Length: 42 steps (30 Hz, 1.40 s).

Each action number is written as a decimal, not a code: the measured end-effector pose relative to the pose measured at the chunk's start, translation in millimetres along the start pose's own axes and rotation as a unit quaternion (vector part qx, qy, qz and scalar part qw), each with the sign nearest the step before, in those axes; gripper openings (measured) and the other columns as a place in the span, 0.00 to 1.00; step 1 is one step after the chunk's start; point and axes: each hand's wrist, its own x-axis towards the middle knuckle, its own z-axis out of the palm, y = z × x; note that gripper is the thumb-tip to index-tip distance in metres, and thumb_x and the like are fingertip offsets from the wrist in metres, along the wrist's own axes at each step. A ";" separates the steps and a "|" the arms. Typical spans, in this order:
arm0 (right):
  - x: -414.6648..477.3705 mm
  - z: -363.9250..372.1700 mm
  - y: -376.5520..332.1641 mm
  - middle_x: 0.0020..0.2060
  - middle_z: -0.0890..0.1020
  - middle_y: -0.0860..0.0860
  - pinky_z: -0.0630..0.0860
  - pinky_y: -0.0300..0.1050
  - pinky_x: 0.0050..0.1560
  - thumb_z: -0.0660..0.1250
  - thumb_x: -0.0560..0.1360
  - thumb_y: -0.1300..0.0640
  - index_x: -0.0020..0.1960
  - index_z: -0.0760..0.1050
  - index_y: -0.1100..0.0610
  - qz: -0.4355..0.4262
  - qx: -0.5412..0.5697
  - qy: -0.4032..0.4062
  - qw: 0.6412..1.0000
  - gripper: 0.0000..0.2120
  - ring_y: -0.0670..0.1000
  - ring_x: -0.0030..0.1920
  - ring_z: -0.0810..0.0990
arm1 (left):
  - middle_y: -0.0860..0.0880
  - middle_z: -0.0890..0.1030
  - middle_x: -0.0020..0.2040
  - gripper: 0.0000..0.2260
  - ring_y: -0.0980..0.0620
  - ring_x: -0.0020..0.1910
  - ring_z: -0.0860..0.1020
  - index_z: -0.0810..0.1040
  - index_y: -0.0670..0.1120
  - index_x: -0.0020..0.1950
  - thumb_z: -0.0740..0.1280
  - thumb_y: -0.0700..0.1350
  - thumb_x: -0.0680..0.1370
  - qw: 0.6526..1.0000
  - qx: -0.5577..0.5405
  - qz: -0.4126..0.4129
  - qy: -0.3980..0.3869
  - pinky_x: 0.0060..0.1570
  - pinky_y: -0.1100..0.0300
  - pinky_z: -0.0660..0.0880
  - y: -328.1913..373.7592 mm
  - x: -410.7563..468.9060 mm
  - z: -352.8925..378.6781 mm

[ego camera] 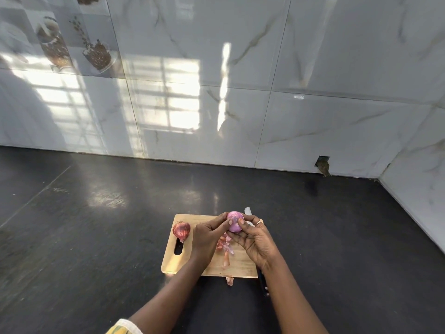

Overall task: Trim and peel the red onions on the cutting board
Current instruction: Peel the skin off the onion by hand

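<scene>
A peeled, pale purple onion (234,222) is held above the wooden cutting board (173,261). My left hand (207,237) pinches it from the left and my right hand (255,239) grips it from the right and below, thumb on top. A second red onion (181,230), still in its dry skin, lies on the board's left end by the handle slot. Loose skin scraps (225,248) lie on the board under my hands. A knife lies along the board's right edge, its blade tip (248,210) showing beyond my right hand and its dark handle (262,283) under my right wrist.
One skin scrap (229,280) lies on the dark countertop (96,237) just in front of the board. A glossy marble-tiled wall (240,92) runs behind, and a side wall (421,201) closes the right.
</scene>
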 end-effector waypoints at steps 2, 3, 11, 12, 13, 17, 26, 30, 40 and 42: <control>-1.1 -0.7 0.9 0.39 0.84 0.61 0.83 0.50 0.37 0.60 0.76 0.70 0.47 0.71 0.62 0.001 0.002 0.001 1.000 0.05 0.56 0.38 0.85 | 0.49 0.81 0.55 0.13 0.60 0.54 0.79 0.79 0.44 0.57 0.70 0.41 0.73 1.000 -0.012 -0.011 -0.006 0.54 0.67 0.75 -2.1 0.3 -0.2; -2.0 -0.9 1.1 0.38 0.84 0.62 0.82 0.50 0.35 0.60 0.76 0.70 0.47 0.71 0.62 0.001 0.003 0.002 1.000 0.05 0.56 0.38 0.85 | 0.48 0.81 0.56 0.13 0.60 0.55 0.78 0.79 0.43 0.58 0.69 0.40 0.73 1.000 -0.009 -0.013 -0.006 0.55 0.67 0.74 -3.1 0.3 -0.1; -3.5 -4.7 2.3 0.40 0.84 0.62 0.82 0.50 0.35 0.61 0.76 0.71 0.47 0.70 0.62 0.003 0.011 0.007 1.000 0.05 0.57 0.39 0.85 | 0.48 0.82 0.54 0.12 0.59 0.50 0.79 0.79 0.44 0.58 0.67 0.38 0.74 0.992 0.121 0.021 0.032 0.49 0.69 0.75 -6.0 1.1 3.6; -3.5 -4.9 2.4 0.40 0.84 0.62 0.82 0.50 0.35 0.61 0.76 0.70 0.47 0.70 0.62 0.003 0.010 0.008 1.000 0.05 0.57 0.39 0.85 | 0.48 0.83 0.52 0.12 0.59 0.47 0.80 0.80 0.45 0.57 0.66 0.38 0.74 0.990 0.131 0.028 0.041 0.46 0.69 0.75 -5.6 1.2 3.4; -3.6 -5.1 2.3 0.40 0.84 0.62 0.82 0.49 0.35 0.61 0.76 0.70 0.47 0.71 0.62 0.002 0.008 0.008 1.000 0.05 0.57 0.39 0.85 | 0.48 0.83 0.50 0.12 0.59 0.45 0.80 0.80 0.45 0.56 0.66 0.37 0.74 0.990 0.132 0.030 0.046 0.45 0.68 0.75 -5.0 1.4 3.2; -3.0 -6.0 1.9 0.40 0.84 0.63 0.82 0.50 0.35 0.61 0.76 0.70 0.48 0.70 0.62 0.000 0.012 0.007 1.000 0.05 0.58 0.39 0.85 | 0.48 0.83 0.50 0.10 0.59 0.49 0.81 0.81 0.44 0.55 0.66 0.38 0.75 0.997 0.069 0.008 0.035 0.52 0.64 0.76 -2.6 1.2 2.8; 0.6 -8.4 6.9 0.42 0.83 0.63 0.82 0.50 0.38 0.63 0.74 0.71 0.49 0.71 0.62 -0.005 0.010 0.010 1.000 0.06 0.58 0.41 0.85 | 0.45 0.82 0.54 0.13 0.53 0.54 0.80 0.80 0.42 0.56 0.71 0.41 0.72 0.997 -0.044 -0.064 -0.002 0.58 0.54 0.75 -8.2 2.3 1.1; 0.7 -8.1 9.1 0.46 0.81 0.65 0.82 0.50 0.37 0.63 0.74 0.71 0.47 0.71 0.62 -0.015 0.008 0.016 1.000 0.07 0.58 0.40 0.85 | 0.44 0.82 0.53 0.12 0.50 0.53 0.81 0.81 0.42 0.55 0.69 0.39 0.73 0.989 -0.089 -0.119 -0.006 0.56 0.54 0.76 -6.5 4.2 6.2; -0.4 -4.7 7.1 0.50 0.79 0.67 0.83 0.51 0.39 0.62 0.75 0.71 0.47 0.71 0.62 -0.024 0.010 0.018 1.000 0.07 0.59 0.41 0.84 | 0.44 0.84 0.47 0.11 0.49 0.49 0.82 0.82 0.42 0.52 0.64 0.35 0.74 0.987 -0.099 -0.125 0.020 0.51 0.57 0.76 -5.2 5.7 5.4; -0.5 -4.1 6.5 0.50 0.78 0.67 0.82 0.50 0.36 0.61 0.75 0.72 0.47 0.71 0.62 -0.026 0.018 0.020 0.999 0.06 0.59 0.40 0.85 | 0.39 0.83 0.48 0.09 0.45 0.49 0.81 0.82 0.39 0.51 0.65 0.37 0.75 0.981 -0.145 -0.130 0.001 0.53 0.54 0.76 -2.1 4.9 5.5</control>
